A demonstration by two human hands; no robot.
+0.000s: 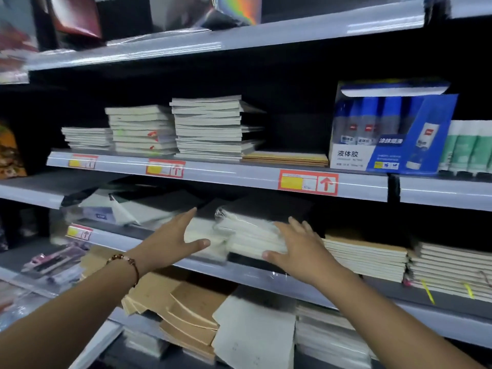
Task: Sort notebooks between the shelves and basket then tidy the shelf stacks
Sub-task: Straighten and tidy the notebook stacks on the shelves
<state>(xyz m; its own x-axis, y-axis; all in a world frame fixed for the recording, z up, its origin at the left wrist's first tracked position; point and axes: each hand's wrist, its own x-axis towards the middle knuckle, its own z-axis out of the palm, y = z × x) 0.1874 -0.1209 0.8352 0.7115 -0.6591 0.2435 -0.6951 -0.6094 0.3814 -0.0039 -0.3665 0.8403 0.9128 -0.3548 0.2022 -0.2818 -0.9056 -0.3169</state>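
**Two hands square up a wrapped stack of notebooks on a shop shelf**

A person reaches with both arms into the middle shelf of a stationery display. The left hand, a beaded bracelet on its wrist, is spread with straight fingers and the thumb out to the right, lying against the left side of a pale stack of notebooks wrapped in clear plastic. The right hand lies flat over the stack's right end, fingers spread on top and thumb pressed on the front edge. Neither hand curls round anything. The stack sits at the front of that shelf, blurred, with dark covers behind it.

Just to its right on the same shelf lie two more piles of cream notebooks, the far one with yellow tags hanging from it. The shelf above carries three stacks of grey-edged notebooks of different heights, standing side by side, and a low pile of brown covers beside the tallest. Further right stands a blue and white box of glue bottles, with green-topped bottles next to it. Red and yellow price labels are clipped along the shelf edges. Below, the lower shelf holds loosely fanned brown notebooks and a white sheet leaning over them.
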